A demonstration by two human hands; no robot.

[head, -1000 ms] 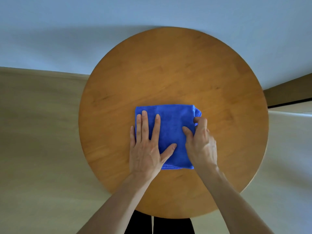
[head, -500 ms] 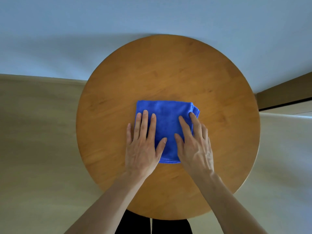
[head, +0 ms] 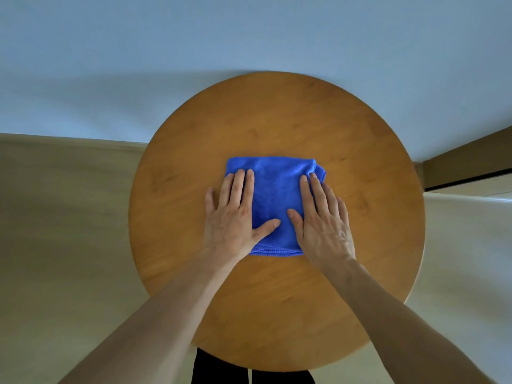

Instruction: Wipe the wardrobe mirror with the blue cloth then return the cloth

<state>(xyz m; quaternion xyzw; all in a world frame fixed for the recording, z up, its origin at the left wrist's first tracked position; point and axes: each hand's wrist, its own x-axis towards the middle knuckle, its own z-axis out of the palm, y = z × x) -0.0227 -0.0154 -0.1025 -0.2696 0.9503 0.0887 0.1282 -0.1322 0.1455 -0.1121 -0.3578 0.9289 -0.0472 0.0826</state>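
The blue cloth [head: 274, 198] lies folded into a rough square in the middle of a round wooden table [head: 277, 120]. My left hand [head: 235, 214] rests flat on the cloth's left side, fingers straight, thumb across its lower part. My right hand [head: 321, 220] lies flat on the cloth's right side with straight fingers. Both palms hide the cloth's side edges. The wardrobe mirror is out of view.
A pale blue wall [head: 249, 37] stands right behind the table. Light wood floor [head: 61, 245] spreads to the left and right. A dark wooden edge [head: 468, 162] runs along the right. My dark trouser legs [head: 221, 370] show under the table's near rim.
My right hand went from curled at the cloth's right corner to lying flat on it. Both hands have spread apart towards the cloth's sides. The view has tilted down a little.
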